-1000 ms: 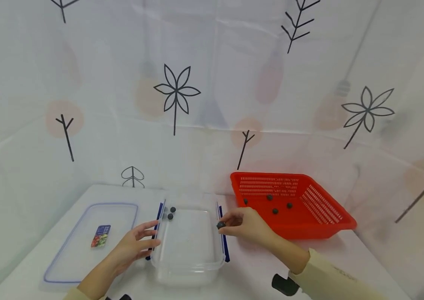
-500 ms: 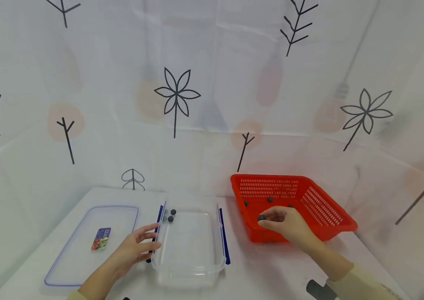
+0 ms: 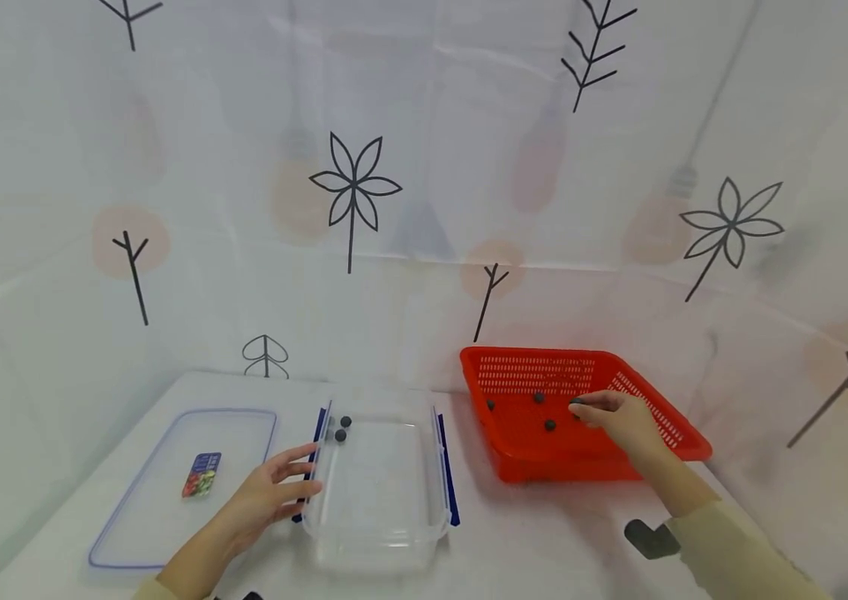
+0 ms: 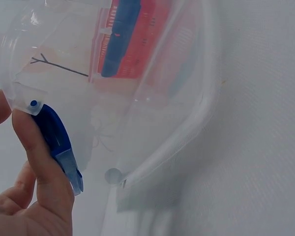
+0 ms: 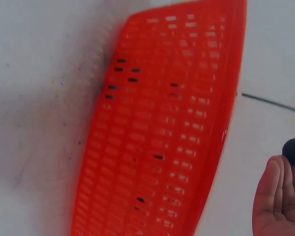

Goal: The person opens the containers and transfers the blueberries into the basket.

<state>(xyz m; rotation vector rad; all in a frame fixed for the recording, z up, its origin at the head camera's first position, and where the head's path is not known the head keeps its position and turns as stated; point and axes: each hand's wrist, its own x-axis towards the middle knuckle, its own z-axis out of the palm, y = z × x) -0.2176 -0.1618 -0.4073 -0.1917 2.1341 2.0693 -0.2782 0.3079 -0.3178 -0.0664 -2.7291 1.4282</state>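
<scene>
My right hand (image 3: pixel 622 421) pinches a small dark ball (image 3: pixel 576 402) between thumb and fingertips, over the right half of the red basket (image 3: pixel 581 467). The right wrist view shows the same dark ball (image 5: pixel 291 151) at the fingertips, beside the basket's slotted wall. Several dark balls, such as one dark ball (image 3: pixel 550 425), lie on the basket floor. My left hand (image 3: pixel 262 496) touches the left side of the clear plastic container (image 3: pixel 379 533), fingers spread by its blue clip (image 4: pixel 56 132). Two dark balls (image 3: pixel 341 435) lie inside the container's far left corner.
A clear lid (image 3: pixel 147 517) with a blue edge and a colourful label (image 3: pixel 202 475) lies flat on the white table (image 3: pixel 529 558), left of the container. A printed white curtain (image 3: pixel 424 208) hangs behind and at the sides.
My right hand has carried the dark ball rightward from the container's right edge to over the basket, reaching farther in. The left hand stays at the container's side.
</scene>
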